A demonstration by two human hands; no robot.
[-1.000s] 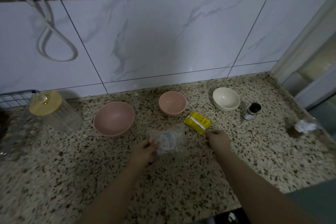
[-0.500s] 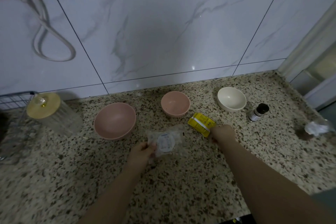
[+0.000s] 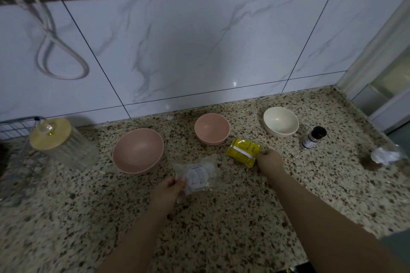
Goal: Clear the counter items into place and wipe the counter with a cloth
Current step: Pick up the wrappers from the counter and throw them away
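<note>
While the table (image 3: 221, 239) is carrying all its loose items, the clearing step is in hand and no cloth is showing in the head view, so wiping looks some way off. The left hand (image 3: 169, 188) is pinching the near edge of a clear bag (image 3: 197, 174), its fingers closed on the plastic. The right hand (image 3: 269, 163) is closing on the right edge of a yellow packet (image 3: 243, 153); I judge it is gripping it, though the fingertips are hidden. The packet is lying just beyond and right of the bag. Beyond the left hand a big pink bowl (image 3: 137, 149) is sitting, and a small pink bowl (image 3: 211, 128) is standing between the hands, further back, just behind the packet. Beyond the right hand a white bowl (image 3: 280, 121) is resting, with a small bottle (image 3: 314, 137) to its right and crumpled wrap (image 3: 386, 155) further right. Far left of the left hand a lidded jar (image 3: 60, 143) is standing. Next, I judge, both packs want lifting clear together and carrying off, keeping the slack plastic from dragging against the bowls.
</note>
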